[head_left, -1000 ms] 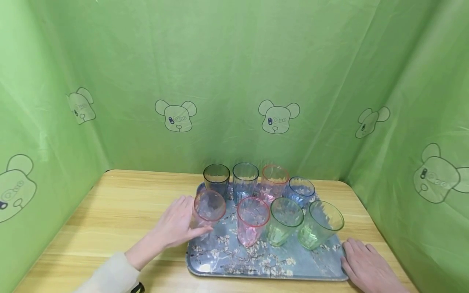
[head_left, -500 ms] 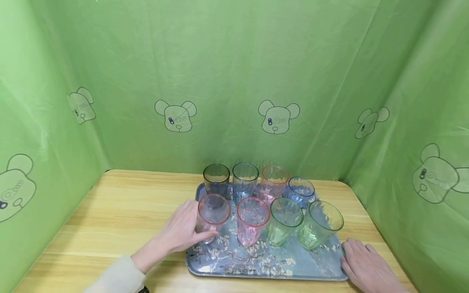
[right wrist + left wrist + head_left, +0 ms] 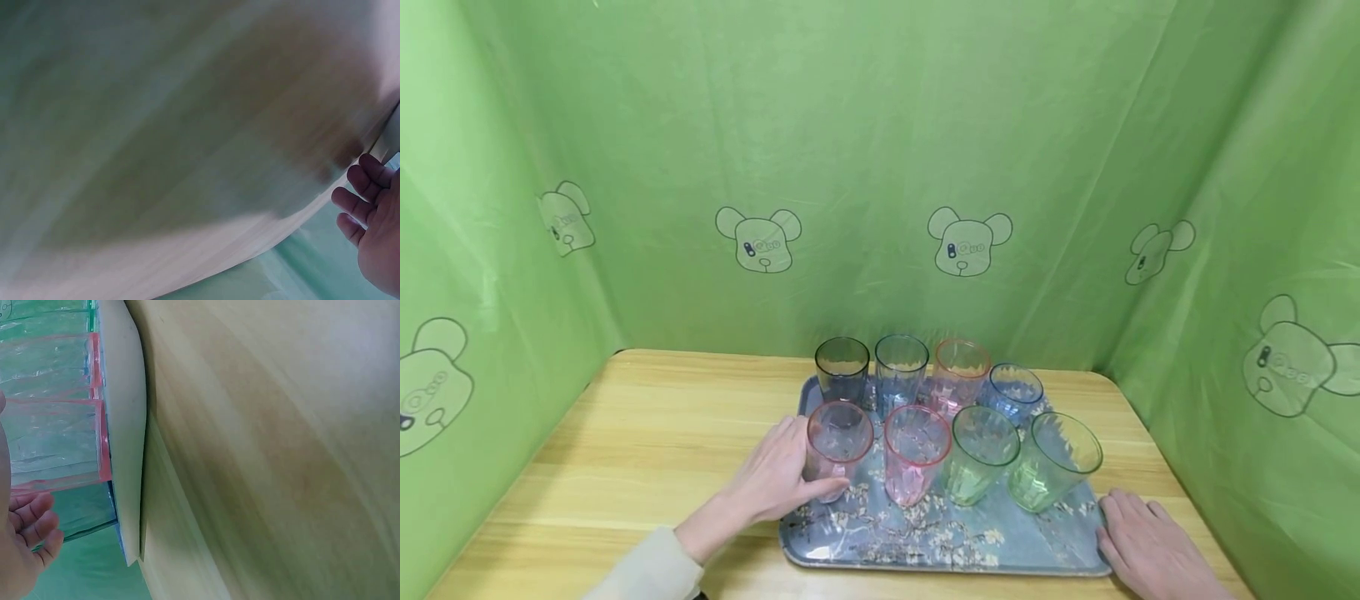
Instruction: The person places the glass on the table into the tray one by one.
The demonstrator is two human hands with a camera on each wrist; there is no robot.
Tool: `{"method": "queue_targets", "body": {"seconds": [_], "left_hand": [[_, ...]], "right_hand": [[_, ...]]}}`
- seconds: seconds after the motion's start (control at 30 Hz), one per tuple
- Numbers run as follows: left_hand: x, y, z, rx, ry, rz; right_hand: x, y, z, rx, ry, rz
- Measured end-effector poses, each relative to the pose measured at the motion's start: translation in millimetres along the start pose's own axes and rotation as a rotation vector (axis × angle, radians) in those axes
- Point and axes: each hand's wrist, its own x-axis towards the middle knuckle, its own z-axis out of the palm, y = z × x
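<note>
My left hand (image 3: 775, 473) grips a clear pink-rimmed glass (image 3: 841, 446) by its side, thumb in front. The glass stands upright at the left of the floral blue tray (image 3: 910, 546). In the left wrist view, the curled fingers (image 3: 39, 519) show beside this pink glass (image 3: 59, 440). Right of it in the front row are another pink glass (image 3: 912, 477), a green glass (image 3: 973, 475) and a light green glass (image 3: 1043, 479), which looks tilted. My right hand (image 3: 1153, 542) rests on the table at the tray's right front corner, fingers loosely extended.
Along the tray's back stand a dark grey glass (image 3: 842, 379), a blue glass (image 3: 901, 375), a pink glass (image 3: 958, 383) and a shorter blue glass (image 3: 1017, 396). The wooden table (image 3: 677, 417) meets green curtain walls (image 3: 865, 150) behind and at both sides.
My left hand has moved the pink glass a little right and toward me, down to the tray's left front. The right hand and the other glasses have stayed put.
</note>
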Motion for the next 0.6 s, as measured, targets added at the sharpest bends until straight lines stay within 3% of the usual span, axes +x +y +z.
{"method": "queue_targets", "body": {"seconds": [0.43,0.6], "left_hand": [[1.0,0.3,4.5,-0.071,-0.029,-0.039],[1.1,0.4,7.2,-0.111,-0.027,-0.044]], "right_hand": [[0.9,0.1,-1.9,0.001,-0.074,0.028],[1.3,0.0,-2.0,0.002,-0.066,0.028]]}}
